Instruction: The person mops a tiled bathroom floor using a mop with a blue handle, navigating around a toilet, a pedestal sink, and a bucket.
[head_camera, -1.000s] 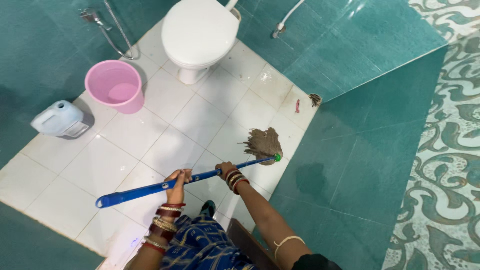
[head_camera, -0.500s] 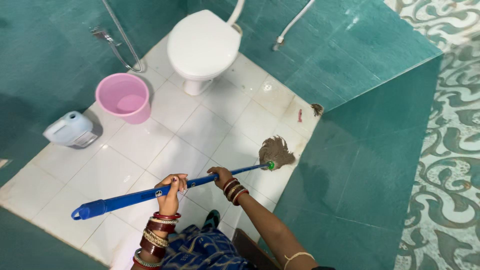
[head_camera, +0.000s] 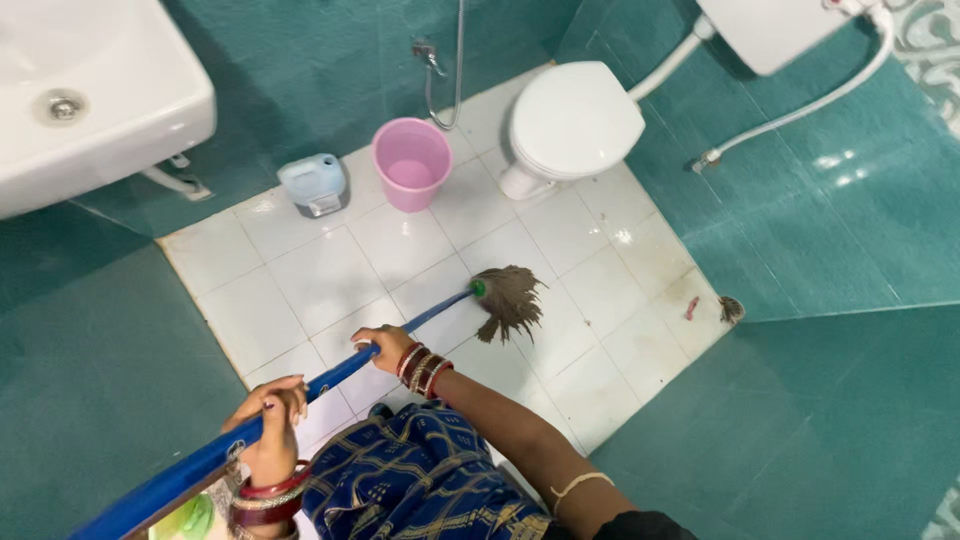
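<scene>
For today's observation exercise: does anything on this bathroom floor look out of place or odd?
Yes. A small pink scrap lies loose on the white floor tiles near the corner, beside a dark drain cover. Wet patches glisten near the toilet. The bucket and jug stand upright, nothing spilled.

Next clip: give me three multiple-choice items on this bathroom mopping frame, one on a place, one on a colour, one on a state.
1. Where does the pink bucket stand?
A. between the jug and the toilet
B. under the sink
C. beside the mop head

2. What colour is the mop handle?
A. red
B. blue
C. white

3. How is the toilet lid?
A. raised
B. missing
C. closed

Answers: 1 A, the bucket sits on the floor tiles with the jug on one side and the toilet on the other. 2 B, the left hand and right hand grip a blue shaft. 3 C, the lid lies flat over the bowl.
</scene>
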